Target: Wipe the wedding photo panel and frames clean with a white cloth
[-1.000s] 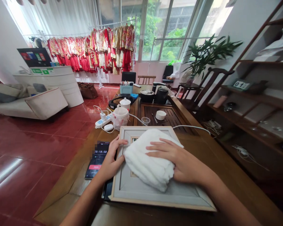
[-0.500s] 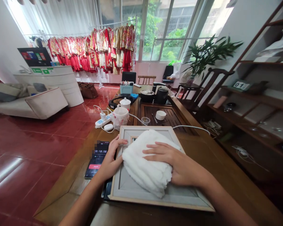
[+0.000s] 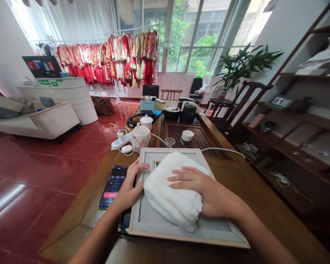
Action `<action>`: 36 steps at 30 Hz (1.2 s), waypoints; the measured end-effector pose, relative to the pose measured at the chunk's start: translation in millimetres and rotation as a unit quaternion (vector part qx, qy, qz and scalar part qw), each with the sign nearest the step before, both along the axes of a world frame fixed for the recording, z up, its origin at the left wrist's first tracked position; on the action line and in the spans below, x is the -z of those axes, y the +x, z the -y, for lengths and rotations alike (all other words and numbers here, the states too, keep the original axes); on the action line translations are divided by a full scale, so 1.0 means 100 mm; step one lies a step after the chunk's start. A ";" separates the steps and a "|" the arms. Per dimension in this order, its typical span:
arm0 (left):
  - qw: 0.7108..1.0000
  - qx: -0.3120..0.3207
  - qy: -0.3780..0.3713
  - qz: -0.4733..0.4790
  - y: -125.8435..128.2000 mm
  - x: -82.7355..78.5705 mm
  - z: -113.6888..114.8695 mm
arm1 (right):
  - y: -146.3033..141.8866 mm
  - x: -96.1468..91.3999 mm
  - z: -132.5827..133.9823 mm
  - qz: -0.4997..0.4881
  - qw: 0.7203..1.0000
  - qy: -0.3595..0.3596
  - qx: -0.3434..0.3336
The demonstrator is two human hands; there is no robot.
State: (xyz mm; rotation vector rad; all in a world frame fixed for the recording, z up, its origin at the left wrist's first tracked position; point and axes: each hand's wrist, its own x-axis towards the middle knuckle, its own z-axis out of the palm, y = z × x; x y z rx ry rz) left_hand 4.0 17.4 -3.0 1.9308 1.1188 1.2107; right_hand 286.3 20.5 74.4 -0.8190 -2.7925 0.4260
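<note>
A grey picture frame (image 3: 154,229) with a light wooden edge lies flat on the wooden table (image 3: 264,205). A folded white towel (image 3: 170,200) rests on top of the frame. My right hand (image 3: 209,192) lies flat on the towel, fingers stretched out and pressing down on it. My left hand (image 3: 128,189) rests on the frame's left edge, fingers spread over the rim, holding it steady.
A phone (image 3: 114,185) showing a timer lies left of the frame. Behind the frame are a white lidded cup (image 3: 140,137), a power strip (image 3: 121,141), a small bowl (image 3: 187,135), kettles (image 3: 188,110) and a cable (image 3: 222,149). Shelves (image 3: 305,121) stand on the right, red tiled floor on the left.
My right hand has slid the towel a little toward the left and nearer to me across the frame. My left hand has stayed on the frame's edge.
</note>
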 end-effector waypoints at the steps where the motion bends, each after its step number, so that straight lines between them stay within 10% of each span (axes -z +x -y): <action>1: 1.000 -0.001 0.000 0.000 0.00 0.01 0.00 | -0.01 0.00 0.00 -0.003 1.000 -0.008 -0.006; 36: 1.000 0.011 0.004 0.005 -0.04 -0.05 0.03 | 0.07 0.00 -0.12 -0.006 0.999 -0.010 0.051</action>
